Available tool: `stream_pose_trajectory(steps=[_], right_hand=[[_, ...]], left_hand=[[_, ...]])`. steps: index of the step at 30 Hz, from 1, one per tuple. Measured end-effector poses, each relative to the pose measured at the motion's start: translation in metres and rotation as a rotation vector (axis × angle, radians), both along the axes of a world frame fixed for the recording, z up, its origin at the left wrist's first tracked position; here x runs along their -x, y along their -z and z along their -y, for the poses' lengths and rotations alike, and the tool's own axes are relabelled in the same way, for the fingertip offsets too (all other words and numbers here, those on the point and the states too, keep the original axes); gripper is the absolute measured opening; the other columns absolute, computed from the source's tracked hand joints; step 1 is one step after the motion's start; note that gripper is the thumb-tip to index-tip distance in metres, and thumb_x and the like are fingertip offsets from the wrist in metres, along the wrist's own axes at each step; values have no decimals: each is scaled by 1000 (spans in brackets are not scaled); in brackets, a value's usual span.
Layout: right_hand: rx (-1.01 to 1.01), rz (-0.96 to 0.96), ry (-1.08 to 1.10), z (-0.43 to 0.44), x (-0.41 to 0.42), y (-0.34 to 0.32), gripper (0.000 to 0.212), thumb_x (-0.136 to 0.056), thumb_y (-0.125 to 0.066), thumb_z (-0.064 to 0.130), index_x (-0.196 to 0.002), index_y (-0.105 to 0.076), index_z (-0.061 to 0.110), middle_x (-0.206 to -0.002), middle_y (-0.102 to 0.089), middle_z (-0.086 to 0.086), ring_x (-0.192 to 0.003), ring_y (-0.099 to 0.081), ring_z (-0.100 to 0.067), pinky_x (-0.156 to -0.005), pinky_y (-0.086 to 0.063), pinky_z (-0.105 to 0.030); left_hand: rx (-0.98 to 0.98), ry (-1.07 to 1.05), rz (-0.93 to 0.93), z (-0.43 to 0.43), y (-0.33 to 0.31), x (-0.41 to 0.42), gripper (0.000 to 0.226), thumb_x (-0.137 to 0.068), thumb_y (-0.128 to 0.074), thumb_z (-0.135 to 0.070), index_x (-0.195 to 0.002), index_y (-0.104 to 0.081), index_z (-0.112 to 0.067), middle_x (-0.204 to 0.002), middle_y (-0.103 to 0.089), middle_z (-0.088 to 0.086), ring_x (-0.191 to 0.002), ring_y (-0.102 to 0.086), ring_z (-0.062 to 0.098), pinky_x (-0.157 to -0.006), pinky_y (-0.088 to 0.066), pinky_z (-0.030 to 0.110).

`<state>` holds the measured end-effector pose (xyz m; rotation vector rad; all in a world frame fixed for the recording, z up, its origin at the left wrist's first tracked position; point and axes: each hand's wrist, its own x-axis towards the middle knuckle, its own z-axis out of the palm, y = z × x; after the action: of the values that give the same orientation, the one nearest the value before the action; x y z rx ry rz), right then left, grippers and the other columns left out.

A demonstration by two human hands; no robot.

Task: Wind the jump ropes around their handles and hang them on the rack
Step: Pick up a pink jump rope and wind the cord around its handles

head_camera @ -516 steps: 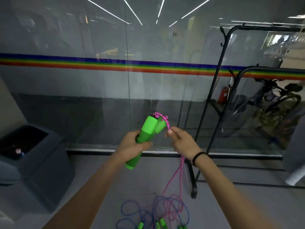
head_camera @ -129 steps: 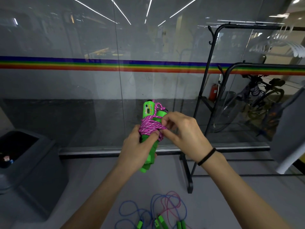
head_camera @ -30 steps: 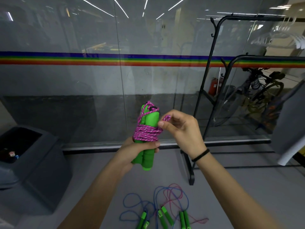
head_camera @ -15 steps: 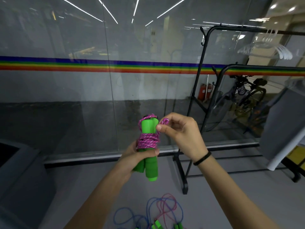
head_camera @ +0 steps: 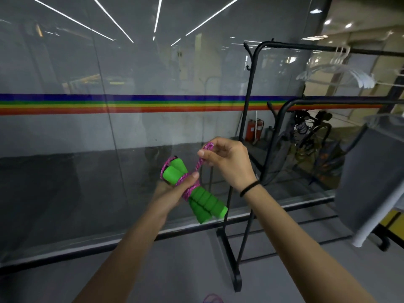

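Wondering if this bundle survives the trip to the hook, going by the head cam. The left hand (head_camera: 172, 193) is wrapped round the two green handles (head_camera: 205, 203), thumb pressed flat over the pink rope (head_camera: 189, 190) turns at the middle. The right hand (head_camera: 228, 164) pinches a short loop of that rope between thumb and fingertips, lifted a bit above the handles. The whole thing is up in the air just left of the rack (head_camera: 248, 110), in front of its upright post, not hung yet. (OP)

Reply: looks to me like the winding's basically done and that loop is the hanger bit. What I'd worry about is that the handles look splayed instead of lying tight together, so the turns only bite at the waist. Ease the thumb off before the tail is secured and I'd bet the coils slacken and slide. Same deal if the pinch slips: the loop goes and you're rewinding. Also the hook (head_camera: 248, 67) on the rack's post is well above the bundle, so it's a reach up, and a small loop can miss and drop. There's another rope (head_camera: 211, 299) on the floor left of the rack's foot too, easy to step in.
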<state>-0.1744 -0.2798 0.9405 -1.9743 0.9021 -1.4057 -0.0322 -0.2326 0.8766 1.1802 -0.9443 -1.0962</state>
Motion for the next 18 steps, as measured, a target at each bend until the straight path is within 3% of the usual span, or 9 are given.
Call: stream_pose_trajectory(steps=[3,5,7,9,12,15,18], right_hand=[[-17,-8,27,47,-2,-10,19,-76,-72,20,-71,-64,4,-65,-66,-13,-58,-60,-23,-65,-55,-44],[-25,-28,44,80,-4,-14,18,-77,-71,17,-73,-64,2,-63,-64,-7,-59,-61,-17,-65,-55,-38],[-23,-72,84,112,-7,-16,16,-77,-71,18,-70,-63,7,-60,-63,-1,-58,-62,-13,-63,-54,-27],[-17,-101,129,148,-9,-16,16,-77,-71,19,-69,-62,9,-58,-62,1,-57,-62,-11,-59,-52,-20],[-19,-102,202,205,-12,-17,16,-77,-71,16,-72,-63,4,-66,-65,-7,-62,-66,-20,-60,-57,-29],[14,-92,307,269,-17,-20,12,-78,-71,16,-71,-64,8,-72,-67,-11,-67,-67,-26,-63,-59,-41],[9,-48,396,332,-22,-35,20,-76,-73,19,-61,-60,23,-72,-70,-14,-70,-69,-31,-66,-58,-50]], left_hand=[[58,-172,73,67,1,-14,102,-34,-87,-59,-119,-58,-10,-109,-70,7,-97,-68,16,-89,-54,37],[54,-214,165,112,2,-20,113,-36,-88,-60,-132,-43,-20,-129,-56,2,-115,-58,17,-99,-47,41],[121,-195,250,139,-13,-14,90,-56,-84,-50,-132,-43,-23,-133,-46,-6,-119,-46,11,-102,-40,34],[246,-95,237,175,-25,-8,55,-73,-77,-27,-122,-56,-14,-122,-56,-3,-111,-53,9,-98,-41,28],[348,121,145,236,-42,-4,23,-77,-69,-3,-100,-66,-6,-91,-70,0,-79,-67,0,-76,-50,12],[408,221,143,306,-54,-5,22,-75,-70,2,-89,-66,-15,-82,-69,-2,-68,-67,-2,-64,-50,9],[433,263,143,378,-72,-13,27,-71,-73,3,-84,-67,-21,-79,-71,1,-73,-70,12,-71,-55,22]])
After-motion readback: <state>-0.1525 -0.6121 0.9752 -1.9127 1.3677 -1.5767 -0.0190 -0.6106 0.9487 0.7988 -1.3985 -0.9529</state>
